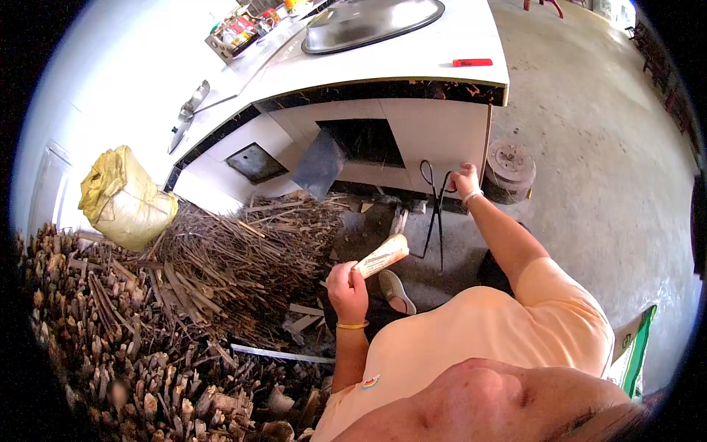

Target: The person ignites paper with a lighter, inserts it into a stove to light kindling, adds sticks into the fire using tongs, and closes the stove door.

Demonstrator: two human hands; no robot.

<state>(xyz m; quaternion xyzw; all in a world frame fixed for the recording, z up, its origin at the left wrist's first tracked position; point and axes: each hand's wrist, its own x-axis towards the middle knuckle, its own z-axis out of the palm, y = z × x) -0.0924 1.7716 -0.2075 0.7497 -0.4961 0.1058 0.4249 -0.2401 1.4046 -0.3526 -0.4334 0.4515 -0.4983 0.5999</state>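
Observation:
My left hand (pixel 347 292) is closed around one end of a piece of split firewood (pixel 384 255), which points up and to the right. A pair of long dark fire tongs (pixel 438 214) hangs from my right hand (pixel 465 180), whose fingers are closed on one handle loop. The tong legs point down and look slightly apart, with nothing visible between them. Ahead is a white-tiled stove (pixel 442 136) with a dark firebox opening (pixel 368 142). Its grey metal door (pixel 319 164) stands swung out to the left. Below the opening, pale sticks (pixel 400 219) lie near the floor.
Brushwood (pixel 243 247) and stacked firewood (pixel 162 368) fill the left side, with a yellow sack (pixel 125 199) on top. A large metal lid (pixel 372 26) and a red item (pixel 472 62) rest on the stove top. A round stove-like drum (pixel 509 172) stands right of the stove.

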